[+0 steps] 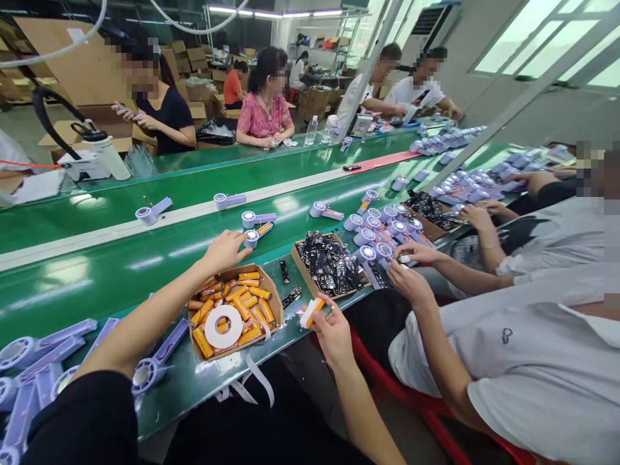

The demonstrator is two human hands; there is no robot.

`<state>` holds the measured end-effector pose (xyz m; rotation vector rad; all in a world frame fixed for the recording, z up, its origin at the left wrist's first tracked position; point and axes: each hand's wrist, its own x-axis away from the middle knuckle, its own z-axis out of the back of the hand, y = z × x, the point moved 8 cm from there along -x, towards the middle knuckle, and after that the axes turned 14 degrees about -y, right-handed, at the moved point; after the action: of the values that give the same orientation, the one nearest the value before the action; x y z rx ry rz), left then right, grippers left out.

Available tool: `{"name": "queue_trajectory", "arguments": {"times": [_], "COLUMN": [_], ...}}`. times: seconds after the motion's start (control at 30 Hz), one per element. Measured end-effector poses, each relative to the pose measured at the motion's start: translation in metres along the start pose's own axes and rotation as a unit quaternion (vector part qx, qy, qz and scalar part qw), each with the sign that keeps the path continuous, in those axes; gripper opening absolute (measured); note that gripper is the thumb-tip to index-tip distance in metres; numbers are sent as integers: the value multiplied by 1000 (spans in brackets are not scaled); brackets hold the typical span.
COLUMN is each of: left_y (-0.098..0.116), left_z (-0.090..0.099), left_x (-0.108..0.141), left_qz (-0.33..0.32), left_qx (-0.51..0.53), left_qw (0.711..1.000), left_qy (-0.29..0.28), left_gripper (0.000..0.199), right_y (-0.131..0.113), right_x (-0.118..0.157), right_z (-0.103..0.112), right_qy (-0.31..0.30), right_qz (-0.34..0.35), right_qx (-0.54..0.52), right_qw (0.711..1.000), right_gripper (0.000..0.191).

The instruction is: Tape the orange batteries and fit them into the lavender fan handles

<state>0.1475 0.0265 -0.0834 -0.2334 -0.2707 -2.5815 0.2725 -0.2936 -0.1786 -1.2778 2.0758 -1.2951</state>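
Note:
My left hand (227, 250) reaches onto the green belt, its fingertips against the round head of a lilac handheld fan (251, 239) with an orange battery in its open handle. Another lilac fan (248, 219) lies just behind it. Near the table edge, my right hand (335, 332) pinches an orange battery (317, 306) with a white strip on its side. Between my arms stands a cardboard box (277, 309) of orange batteries, a white tape roll (223, 327) lying on top. Loose white strips (260, 380) hang over the edge.
A box of black circuit boards (323, 263) stands right of the batteries. Lilac fan parts (53, 361) are piled at left, and more fans (372, 223) cluster at right. A co-worker in a grey shirt (523, 349) sits close on my right. Other people sit across the belt (97, 226).

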Motion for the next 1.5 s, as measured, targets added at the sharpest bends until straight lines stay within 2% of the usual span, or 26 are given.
{"name": "queue_trajectory", "arguments": {"times": [0.1, 0.17, 0.27, 0.37, 0.47, 0.57, 0.63, 0.73, 0.8, 0.9, 0.97, 1.07, 1.13, 1.17, 1.27, 1.3, 1.5], "left_y": [-5, -8, -15, -31, -56, -91, -112, -126, -120, -97, -90, -102, -115, -120, -122, -120, -105], "left_z": [10, 14, 13, 13, 13, 3, -11, -32, -39, -31, -24, -26, -34, -39, -47, -48, -40], "left_x": [-83, -123, -158, -169, -153, -112, -78, -36, -19, -10, -12, -22, -28, -29, -32, -33, -41], "left_qz": [51, 44, 17, 4, 3, 7, -3, -31, -47, -68, -59, -15, 23, 40, 68, 70, 53], "left_qx": [-23, -27, -40, -55, -69, -81, -84, -80, -67, -16, 24, 77, 95, 100, 104, 105, 110], "left_qw": [998, 998, 996, 994, 993, 991, 990, 987, 986, 987, 985, 984, 985, 985, 987, 988, 990], "left_qy": [-21, -39, -83, -98, -94, -103, -115, -136, -142, -144, -157, -162, -144, -132, -101, -94, -67], "left_gripper": [52, 56, 51, 49, 55, 54, 49, 40, 29, 15, 20, 33, 40, 42, 38, 34, 21], "right_y": [-4, -5, 2, 18, 29, 33, 30, 17, 6, -7, -12, -16, -4, 3, 21, 25, 31], "right_x": [4, 6, 7, 0, -10, -20, -30, -56, -79, -121, -150, -189, -209, -215, -220, -219, -214], "right_z": [-4, -9, -15, -14, -3, 2, -6, -39, -69, -111, -135, -169, -189, -197, -213, -216, -224], "right_qy": [3, 2, -16, -45, -46, -43, -60, -120, -159, -197, -214, -248, -283, -297, -313, -312, -277], "right_qz": [1, 4, -1, -12, -16, -19, -12, 33, 61, 63, 64, 107, 89, 76, 51, 45, 5], "right_qx": [-5, -1, 20, 53, 73, 78, 84, 124, 152, 168, 176, 288, 385, 446, 616, 652, 761], "right_qw": [1000, 1000, 1000, 998, 996, 996, 995, 985, 973, 964, 959, 919, 874, 841, 721, 690, 587], "right_gripper": [70, 72, 71, 69, 70, 70, 66, 60, 60, 64, 60, 50, 42, 39, 38, 38, 43]}}
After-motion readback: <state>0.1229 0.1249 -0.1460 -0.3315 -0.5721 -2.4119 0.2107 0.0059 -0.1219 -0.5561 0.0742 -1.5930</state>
